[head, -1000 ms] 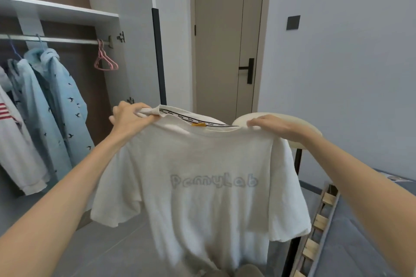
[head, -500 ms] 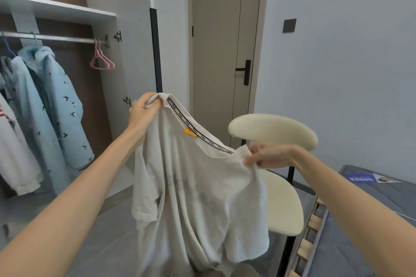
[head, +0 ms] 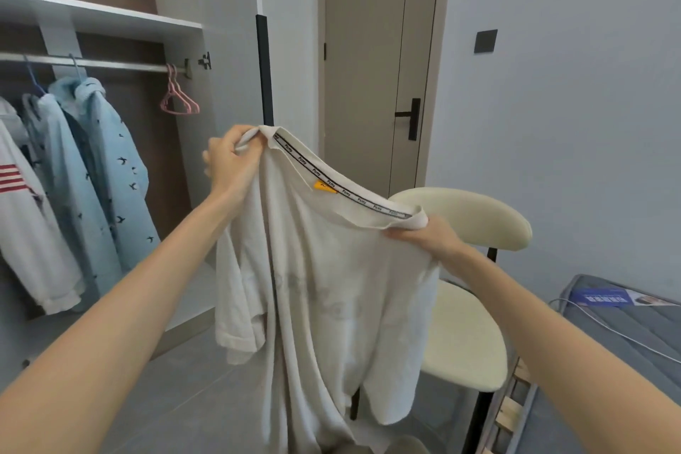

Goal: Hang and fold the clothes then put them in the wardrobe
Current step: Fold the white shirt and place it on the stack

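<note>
Head view, read from the left of the frame. The open wardrobe [head: 110,17] holds one rail [head: 110,63] with three hung garments: one white top [head: 22,203] with red stripes and two pale blue tops [head: 110,166] with a bird print. At the rail's right end hang empty pink hangers [head: 179,101], bunched together so that their number cannot be told. Just right of and below them, the left hand [head: 228,162] has a closed grip, fingers curled round one end of the neckline of the single white T-shirt [head: 331,287]. The neckline, the shirt's long axis here, slopes from upper left to lower right. At its lower end the right hand [head: 427,238] pinches the cloth. The body of the shirt hangs loosely below both grips at the centre of the frame. Judged from this, the hangers lie up and left of the shirt, and the left hand is the nearer to them. Behind the right hand stands one cream chair [head: 468,217]. One bed [head: 626,335] fills the lower right corner.
</note>
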